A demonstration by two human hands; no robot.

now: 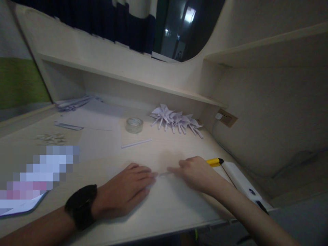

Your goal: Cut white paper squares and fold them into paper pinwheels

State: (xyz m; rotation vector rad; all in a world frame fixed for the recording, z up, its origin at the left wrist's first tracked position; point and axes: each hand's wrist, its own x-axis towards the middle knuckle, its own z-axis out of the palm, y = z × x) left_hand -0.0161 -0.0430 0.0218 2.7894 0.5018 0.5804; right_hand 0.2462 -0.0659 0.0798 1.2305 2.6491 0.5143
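Observation:
My left hand (128, 189), with a black watch (81, 205) on its wrist, lies low on the desk with its fingers stretched out. Its foremost fingertip reaches one end of a thin pale strip (163, 174), blurred against the desktop. At the strip's other end is my right hand (196, 172), its index finger pointing left and the other fingers curled in. How firmly the fingertips grip the strip is hard to see. Behind the hands lies a white paper stick (136, 143), and beyond it stands a roll of clear tape (134, 125).
Several white paper pinwheels (175, 119) lie at the back. Paper sheets (99, 118) and small pale pieces (51, 138) are on the left, near a blurred-out device (33, 205). A yellow-and-black tool (214, 162) and a white box (246, 186) sit right, beneath a wall socket (227, 118).

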